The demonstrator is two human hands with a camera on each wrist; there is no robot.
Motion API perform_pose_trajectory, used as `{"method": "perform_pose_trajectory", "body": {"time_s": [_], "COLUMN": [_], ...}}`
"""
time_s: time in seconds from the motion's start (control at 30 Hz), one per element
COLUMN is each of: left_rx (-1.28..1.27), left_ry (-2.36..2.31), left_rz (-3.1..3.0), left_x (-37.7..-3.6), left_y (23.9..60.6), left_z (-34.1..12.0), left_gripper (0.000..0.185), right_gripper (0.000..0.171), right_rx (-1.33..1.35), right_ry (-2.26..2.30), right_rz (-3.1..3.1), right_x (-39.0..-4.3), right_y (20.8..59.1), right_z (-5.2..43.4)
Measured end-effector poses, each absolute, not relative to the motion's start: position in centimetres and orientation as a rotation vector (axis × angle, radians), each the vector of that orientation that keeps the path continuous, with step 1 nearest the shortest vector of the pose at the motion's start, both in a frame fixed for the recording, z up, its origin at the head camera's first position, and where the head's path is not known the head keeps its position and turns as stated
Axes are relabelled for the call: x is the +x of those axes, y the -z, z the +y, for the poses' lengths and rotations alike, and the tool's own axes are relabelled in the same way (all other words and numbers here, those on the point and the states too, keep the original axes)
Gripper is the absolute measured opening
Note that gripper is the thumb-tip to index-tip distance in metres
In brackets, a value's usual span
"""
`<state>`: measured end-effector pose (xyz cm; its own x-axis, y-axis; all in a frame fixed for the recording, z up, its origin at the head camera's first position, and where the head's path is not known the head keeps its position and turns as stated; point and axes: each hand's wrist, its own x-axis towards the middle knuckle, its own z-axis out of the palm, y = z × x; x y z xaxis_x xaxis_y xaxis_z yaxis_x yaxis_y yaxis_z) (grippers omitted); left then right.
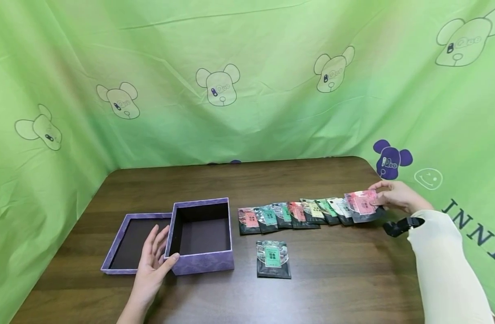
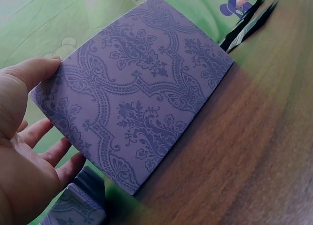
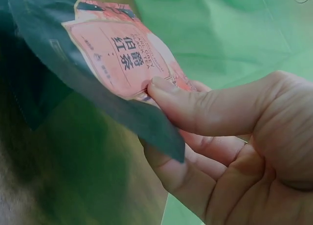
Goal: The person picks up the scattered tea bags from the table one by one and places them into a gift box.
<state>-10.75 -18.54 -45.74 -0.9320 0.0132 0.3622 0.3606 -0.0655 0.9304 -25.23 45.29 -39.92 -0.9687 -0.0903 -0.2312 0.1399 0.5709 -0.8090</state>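
Note:
A purple patterned box [image 1: 202,263] stands without its lid, its dark inside bare. My left hand [image 1: 152,261] holds the box at its front left corner, thumb on the front and fingers along the left side. In the left wrist view the thumb lies at the top edge of the box [image 2: 132,93]. Far right, my right hand [image 1: 399,196] pinches a pink-labelled tea sachet [image 1: 361,203] by its right edge. The right wrist view shows "Earl Grey black tea" printed on this sachet [image 3: 115,56], thumb on its face and fingers beneath.
Left of the box lies its purple-rimmed lid [image 1: 121,243], inside upward. Several tea sachets overlap in a row [image 1: 283,215] from the box toward my right hand. One green-labelled sachet [image 1: 273,270] lies apart, nearer the front. A green printed curtain [image 1: 247,130] hangs behind the wooden table [image 1: 332,279].

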Motion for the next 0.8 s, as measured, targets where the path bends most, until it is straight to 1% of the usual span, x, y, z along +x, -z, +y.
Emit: {"method": "perform_pose_trajectory", "body": {"time_s": [0.53, 0.8], "left_rx": [-0.41, -0.416], "left_ry": [2.095, 2.091], "left_rz": [-1.954, -1.953], "left_x": [-10.8, -10.9], "left_y": [45.8, 45.7], "left_z": [-18.5, -18.5], "left_gripper": [0.083, 0.083], "right_gripper": [0.049, 0.043], "right_rx": [-0.002, -0.038], "right_ry": [1.425, 1.502], "right_rz": [2.568, 2.515], "right_x": [-26.4, -27.0], "right_y": [37.7, 36.6], "right_z": [42.4, 40.0]}}
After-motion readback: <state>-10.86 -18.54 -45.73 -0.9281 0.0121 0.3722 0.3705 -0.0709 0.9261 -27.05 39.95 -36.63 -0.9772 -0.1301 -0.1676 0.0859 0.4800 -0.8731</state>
